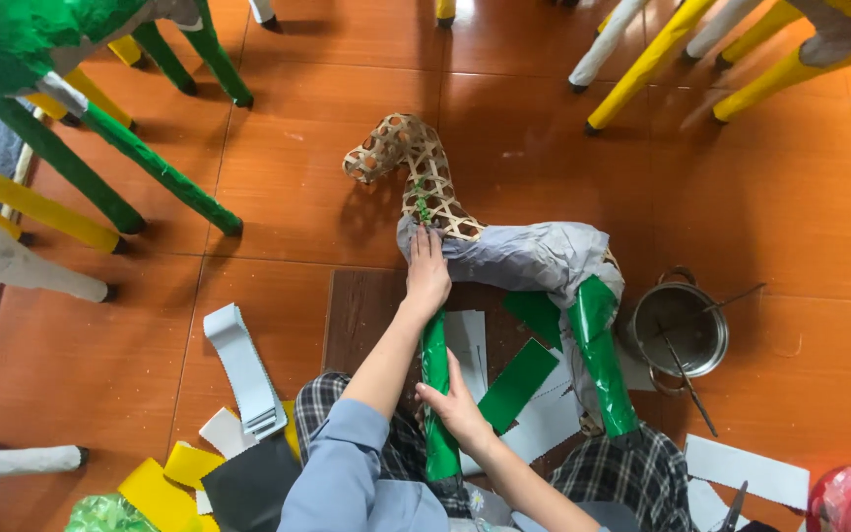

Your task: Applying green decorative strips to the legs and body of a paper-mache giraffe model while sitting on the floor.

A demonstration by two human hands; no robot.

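— Where was the woven animal frame [416,167] at that moment?

— It lay on its side on the orange tiled floor [278,207], partly over a brown board [361,310]. Its head and neck were bare lattice, its body was wrapped in grey paper [529,254], and two of its legs were covered green.

— And the hands?

— The left hand [427,271] lay flat on the grey paper at the base of the neck, fingers stretched out, its grip released and pressing rather than holding. The right hand [457,406] had its grip closed around the green front leg [435,389], which pointed toward the person's lap.

— Any containers?

— One metal pot [680,330] with two handles stood just beside the green hind leg [603,360]. A thin stick [689,379] rested in it, leaning over the rim; what else the pot held I could not tell.

— What lay around?

— Loose green strips [517,382] and grey paper pieces [243,366] near the knees, yellow scraps [155,488] at the lower left, and finished green legs [140,158] and yellow legs [657,59] of other figures standing round the edges.
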